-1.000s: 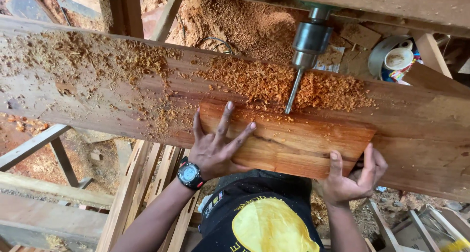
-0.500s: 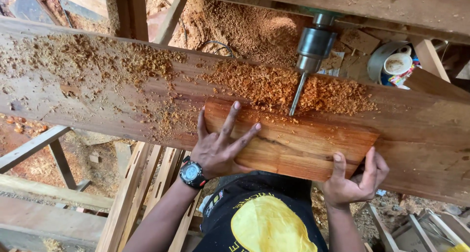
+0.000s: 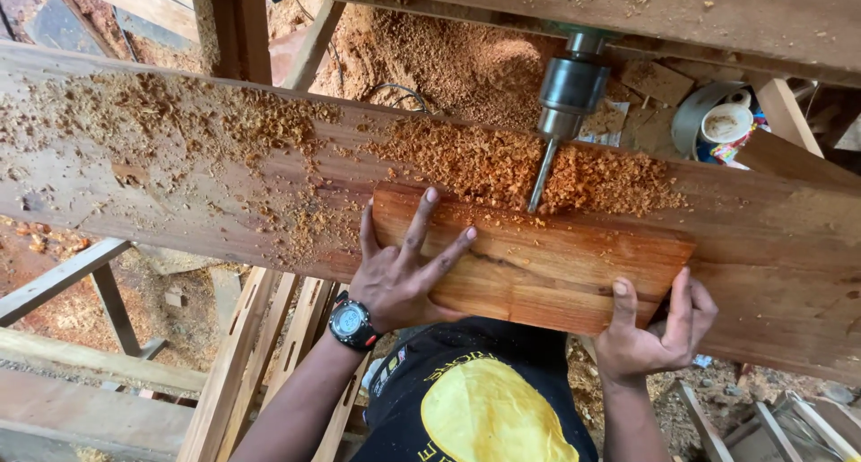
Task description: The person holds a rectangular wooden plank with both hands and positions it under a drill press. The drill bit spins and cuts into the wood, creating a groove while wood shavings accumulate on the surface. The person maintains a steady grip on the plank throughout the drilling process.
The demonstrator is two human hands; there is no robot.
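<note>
1. Nearest the camera, the person's two bare hands steady one short reddish wooden board [image 3: 538,265], which lies flat on a long, wide plank [image 3: 179,175] serving as a work table.
2. The left hand [image 3: 399,269] lies open, fingers fanned flat over the board's left end with the thumb off the near edge; it grips nothing, and the spread seems meant to press the piece down so that it cannot lift or turn. One wristwatch [image 3: 352,323] sits on that wrist.
3. The right hand [image 3: 655,327] is half curled round the board's near right corner: the forefinger lies on the top face, the other fingers hook up beside the end, and the thumb is hidden, so how tightly it clamps I cannot tell. Held so, it appears to push the board toward the cutter and to stop it sliding sideways.
4. Both hands stay on the near side of the board, well apart from the metal.
5. At the board's far edge, one slim drill bit [image 3: 541,177] comes down at a slant from one steel chuck [image 3: 570,90]; its tip meets the wood at or just beside that edge.
6. Orange wood shavings [image 3: 484,161] lie heaped round the bit and scattered leftward along the plank, too many to count.
7. Farther off, an overhead wooden beam [image 3: 700,13] crosses above the chuck, and one white cup [image 3: 726,121] stands beyond the plank at the right.
</note>
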